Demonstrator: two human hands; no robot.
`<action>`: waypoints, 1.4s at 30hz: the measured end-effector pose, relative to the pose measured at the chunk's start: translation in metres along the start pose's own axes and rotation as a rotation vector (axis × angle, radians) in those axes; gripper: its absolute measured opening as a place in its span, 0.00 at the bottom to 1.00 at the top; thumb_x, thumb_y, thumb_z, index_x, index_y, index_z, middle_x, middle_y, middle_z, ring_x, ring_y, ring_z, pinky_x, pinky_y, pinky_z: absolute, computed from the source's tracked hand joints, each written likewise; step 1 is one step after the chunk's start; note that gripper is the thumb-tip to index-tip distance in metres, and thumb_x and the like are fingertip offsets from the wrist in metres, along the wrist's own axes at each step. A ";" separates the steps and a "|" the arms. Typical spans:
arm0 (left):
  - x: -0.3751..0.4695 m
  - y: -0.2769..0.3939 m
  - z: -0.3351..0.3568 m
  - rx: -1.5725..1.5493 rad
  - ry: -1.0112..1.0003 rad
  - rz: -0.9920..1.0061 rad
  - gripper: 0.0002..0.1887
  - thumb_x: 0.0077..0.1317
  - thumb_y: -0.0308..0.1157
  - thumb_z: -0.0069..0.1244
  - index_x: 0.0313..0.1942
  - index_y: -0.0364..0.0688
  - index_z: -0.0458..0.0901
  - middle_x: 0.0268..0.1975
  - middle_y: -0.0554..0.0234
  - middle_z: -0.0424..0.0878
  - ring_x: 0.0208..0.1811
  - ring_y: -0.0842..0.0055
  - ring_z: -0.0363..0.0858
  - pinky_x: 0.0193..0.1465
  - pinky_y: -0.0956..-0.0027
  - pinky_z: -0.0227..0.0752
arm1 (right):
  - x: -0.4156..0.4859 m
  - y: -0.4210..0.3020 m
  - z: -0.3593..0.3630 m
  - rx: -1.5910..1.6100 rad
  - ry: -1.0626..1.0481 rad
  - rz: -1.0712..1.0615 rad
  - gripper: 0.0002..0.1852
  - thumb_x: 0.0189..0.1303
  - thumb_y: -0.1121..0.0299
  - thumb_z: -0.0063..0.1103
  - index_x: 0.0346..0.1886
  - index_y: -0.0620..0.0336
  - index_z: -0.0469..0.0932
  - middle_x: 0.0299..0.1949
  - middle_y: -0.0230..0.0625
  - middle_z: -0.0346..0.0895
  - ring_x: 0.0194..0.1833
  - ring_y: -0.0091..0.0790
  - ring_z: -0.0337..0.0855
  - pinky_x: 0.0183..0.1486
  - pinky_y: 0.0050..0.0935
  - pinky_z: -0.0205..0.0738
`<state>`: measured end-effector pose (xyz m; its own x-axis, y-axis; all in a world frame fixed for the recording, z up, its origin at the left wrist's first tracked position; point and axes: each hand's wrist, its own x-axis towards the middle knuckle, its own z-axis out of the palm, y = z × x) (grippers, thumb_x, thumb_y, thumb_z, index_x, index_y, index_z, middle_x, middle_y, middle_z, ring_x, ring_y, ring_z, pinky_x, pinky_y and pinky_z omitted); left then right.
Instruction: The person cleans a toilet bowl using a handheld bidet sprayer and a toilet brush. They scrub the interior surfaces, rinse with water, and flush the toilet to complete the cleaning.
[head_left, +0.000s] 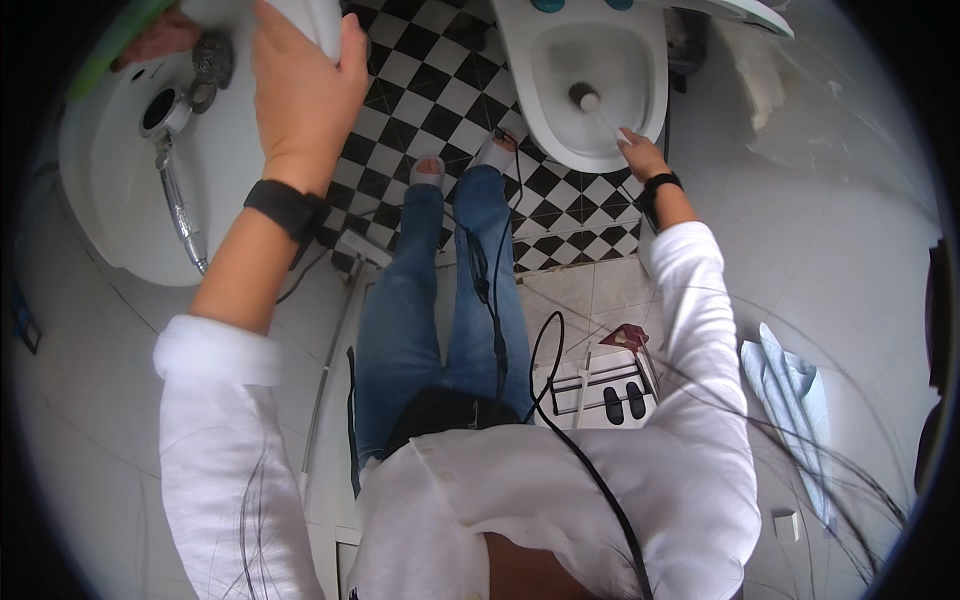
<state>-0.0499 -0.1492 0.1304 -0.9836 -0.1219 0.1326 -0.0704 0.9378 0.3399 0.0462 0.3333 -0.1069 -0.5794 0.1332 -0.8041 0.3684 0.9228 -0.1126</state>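
My left hand (304, 97) grips a white bottle-like container (311, 22) at the top edge of the view, beside the washbasin; its upper part is cut off. Over the front of the white toilet bowl (592, 161), my right hand (642, 154) holds the thin handle of a toilet brush (589, 101). The brush head is inside the bowl, low down near its middle. The toilet seat lid (739, 11) is raised at the top right.
On the washbasin (97, 195) lie a chrome shower head (165, 112) and a grey scouring pad (213, 58). A black cable (585, 450) hangs before my body. Black slippers (613, 405) rest by a rack behind me. A light blue cloth (791, 412) hangs at the right.
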 end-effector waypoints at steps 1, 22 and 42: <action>0.000 0.000 0.000 0.010 -0.009 0.000 0.37 0.70 0.35 0.52 0.71 0.24 0.55 0.65 0.21 0.66 0.66 0.34 0.67 0.70 0.49 0.64 | 0.010 -0.003 0.009 -0.084 0.176 -0.066 0.30 0.69 0.56 0.55 0.75 0.42 0.68 0.52 0.52 0.85 0.48 0.49 0.88 0.53 0.40 0.81; 0.002 -0.004 0.004 0.139 -0.012 0.002 0.45 0.70 0.52 0.53 0.70 0.21 0.55 0.57 0.30 0.75 0.60 0.41 0.74 0.57 0.50 0.76 | 0.016 -0.049 -0.141 -0.813 -0.335 -0.136 0.23 0.73 0.53 0.50 0.50 0.62 0.85 0.52 0.53 0.85 0.52 0.58 0.85 0.54 0.48 0.79; 0.007 0.008 0.000 0.136 -0.045 -0.114 0.42 0.72 0.52 0.51 0.72 0.25 0.58 0.63 0.31 0.74 0.63 0.44 0.74 0.62 0.52 0.73 | 0.074 -0.112 -0.190 -0.979 -0.708 -0.199 0.26 0.62 0.53 0.61 0.65 0.31 0.81 0.36 0.32 0.85 0.33 0.26 0.85 0.43 0.31 0.83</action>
<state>-0.0575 -0.1425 0.1342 -0.9742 -0.2183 0.0578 -0.2008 0.9545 0.2206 -0.1759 0.3086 -0.0431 0.0726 0.0147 -0.9972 -0.5610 0.8273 -0.0286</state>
